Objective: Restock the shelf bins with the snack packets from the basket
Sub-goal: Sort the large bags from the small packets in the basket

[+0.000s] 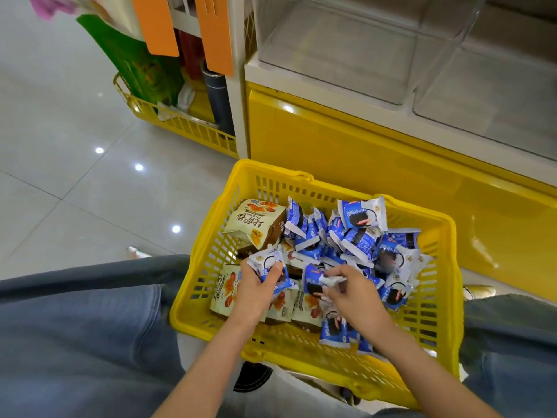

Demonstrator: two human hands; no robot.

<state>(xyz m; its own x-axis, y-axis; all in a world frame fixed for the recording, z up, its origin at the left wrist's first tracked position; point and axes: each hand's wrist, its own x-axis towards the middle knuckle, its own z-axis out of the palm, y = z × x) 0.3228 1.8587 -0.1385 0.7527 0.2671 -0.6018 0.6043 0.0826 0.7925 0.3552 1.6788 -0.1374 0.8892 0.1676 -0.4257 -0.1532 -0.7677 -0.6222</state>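
Note:
A yellow plastic basket point(446, 297) stands on the floor between my knees. It holds several blue-and-white cookie packets point(361, 215) on the right and cream-and-brown snack packets point(256, 224) on the left. My left hand point(253, 294) grips a blue-and-white packet point(268, 263) just above the pile. My right hand point(352, 294) pinches the crimped edge of another blue packet point(313, 282) in the basket. Clear plastic shelf bins point(346, 55) sit on the shelf above, with nothing inside them.
The shelf unit has a glossy yellow base panel point(361, 152) right behind the basket. A yellow wire rack point(180, 122) with a green bag and a dark bottle stands at the left. Orange tags point(215, 31) hang from the shelf post. Glossy grey floor tiles point(75, 176) lie to the left.

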